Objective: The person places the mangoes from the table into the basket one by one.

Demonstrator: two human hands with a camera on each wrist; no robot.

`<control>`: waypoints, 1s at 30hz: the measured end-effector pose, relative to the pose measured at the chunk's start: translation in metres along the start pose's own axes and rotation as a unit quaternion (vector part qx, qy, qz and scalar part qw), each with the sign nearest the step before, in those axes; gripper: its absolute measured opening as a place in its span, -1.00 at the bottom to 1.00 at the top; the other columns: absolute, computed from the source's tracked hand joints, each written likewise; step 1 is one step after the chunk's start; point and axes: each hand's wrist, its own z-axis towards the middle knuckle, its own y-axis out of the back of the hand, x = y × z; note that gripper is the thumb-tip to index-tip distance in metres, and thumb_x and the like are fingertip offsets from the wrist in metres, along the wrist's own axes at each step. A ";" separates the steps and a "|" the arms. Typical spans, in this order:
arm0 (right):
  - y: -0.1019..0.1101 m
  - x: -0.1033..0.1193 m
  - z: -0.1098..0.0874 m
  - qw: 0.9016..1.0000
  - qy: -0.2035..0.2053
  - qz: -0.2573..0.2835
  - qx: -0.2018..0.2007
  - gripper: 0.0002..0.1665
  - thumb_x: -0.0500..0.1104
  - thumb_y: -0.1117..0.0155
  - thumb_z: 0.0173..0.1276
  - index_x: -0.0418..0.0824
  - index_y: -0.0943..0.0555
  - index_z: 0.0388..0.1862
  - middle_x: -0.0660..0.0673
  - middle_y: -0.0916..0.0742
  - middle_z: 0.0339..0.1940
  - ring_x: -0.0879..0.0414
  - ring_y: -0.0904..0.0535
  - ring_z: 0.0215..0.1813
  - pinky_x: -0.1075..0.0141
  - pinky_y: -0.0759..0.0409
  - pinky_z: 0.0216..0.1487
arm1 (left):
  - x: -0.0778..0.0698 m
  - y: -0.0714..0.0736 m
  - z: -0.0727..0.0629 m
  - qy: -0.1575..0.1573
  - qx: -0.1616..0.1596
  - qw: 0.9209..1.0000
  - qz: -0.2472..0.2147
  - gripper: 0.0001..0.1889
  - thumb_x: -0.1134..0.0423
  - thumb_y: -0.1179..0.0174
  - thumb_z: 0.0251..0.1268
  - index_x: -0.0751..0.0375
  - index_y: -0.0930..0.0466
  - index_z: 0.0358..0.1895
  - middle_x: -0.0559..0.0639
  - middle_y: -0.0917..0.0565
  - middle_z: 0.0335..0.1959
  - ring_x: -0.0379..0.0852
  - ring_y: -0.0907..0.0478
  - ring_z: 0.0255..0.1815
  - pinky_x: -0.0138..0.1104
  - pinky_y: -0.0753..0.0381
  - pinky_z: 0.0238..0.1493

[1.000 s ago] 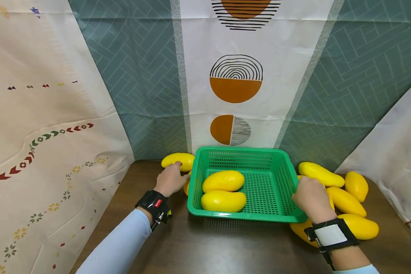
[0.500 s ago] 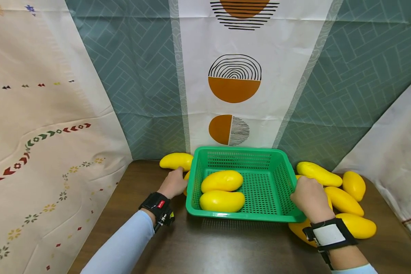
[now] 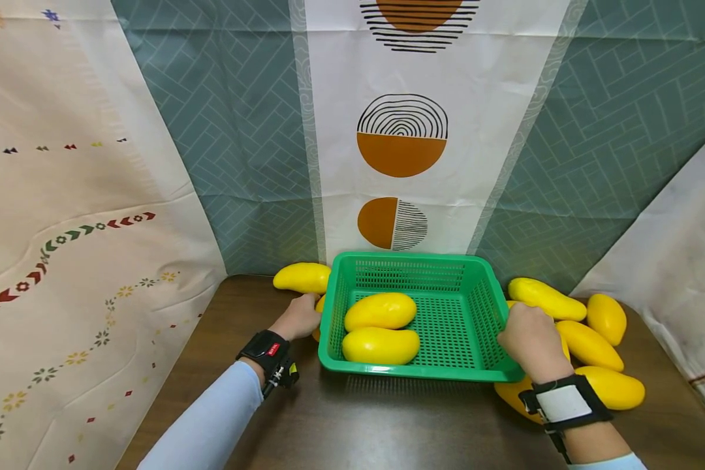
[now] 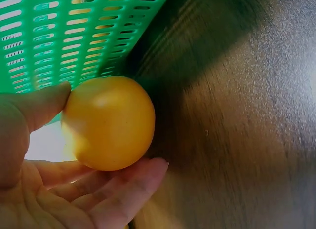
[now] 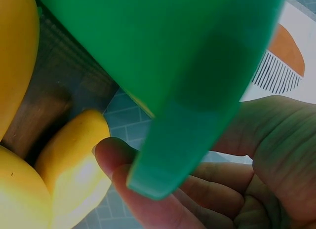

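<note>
Far left: loose mango [image 3: 301, 277] on the worktop [image 3: 358, 418], beyond the left hand [image 3: 298, 318]. Left thumb and fingers are clamped on an orange-yellow fruit [image 4: 108, 123], just beside the left wall of the green basket [image 3: 423, 372]. Centre: two yellow mangoes [image 3: 380, 310] side by side in its left half. Right hand [image 3: 531, 339]: fingers curled round the basket's right rim. Far right: group of mangoes [image 3: 613, 388], some partly hidden by that hand
</note>
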 end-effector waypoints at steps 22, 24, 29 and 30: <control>0.001 -0.001 -0.001 1.000 0.005 -0.002 -0.009 -0.72 -0.32 -0.28 0.05 -0.28 -0.39 -0.73 -0.06 -0.29 -0.78 0.04 -0.35 -0.71 0.32 -0.29 -0.68 | 0.006 0.028 -0.017 0.054 0.068 0.995 0.050 -0.23 0.00 -0.34 0.03 0.29 -0.29 0.29 0.15 -0.51 0.04 -0.02 -0.54 -0.24 -0.22 -0.64 -0.55; 0.001 -0.001 -0.001 1.000 0.004 0.000 -0.007 -0.72 -0.32 -0.27 0.05 -0.28 -0.39 -0.73 -0.06 -0.30 -0.78 0.04 -0.35 -0.71 0.32 -0.30 -0.69 | 0.007 0.030 -0.019 0.058 0.071 0.994 0.054 -0.22 0.03 -0.36 0.01 0.31 -0.29 0.29 0.17 -0.49 0.05 -0.02 -0.54 -0.24 -0.20 -0.65 -0.54; 0.001 -0.001 -0.002 1.000 0.005 0.002 -0.005 -0.72 -0.32 -0.26 0.06 -0.27 -0.38 -0.73 -0.06 -0.30 -0.78 0.04 -0.35 -0.70 0.32 -0.29 -0.68 | 0.009 0.034 -0.023 0.075 0.076 0.992 0.063 -0.23 0.03 -0.39 -0.03 0.31 -0.32 0.26 0.18 -0.51 0.01 0.00 -0.53 -0.27 -0.18 -0.66 -0.51; 0.000 -0.001 -0.003 1.000 0.005 0.003 -0.005 -0.72 -0.33 -0.25 0.06 -0.26 -0.38 -0.73 -0.06 -0.29 -0.78 0.04 -0.34 -0.71 0.32 -0.29 -0.68 | 0.009 0.035 -0.024 0.076 0.076 0.992 0.063 -0.23 0.03 -0.39 -0.03 0.31 -0.32 0.26 0.17 -0.51 0.01 0.01 -0.53 -0.27 -0.18 -0.65 -0.51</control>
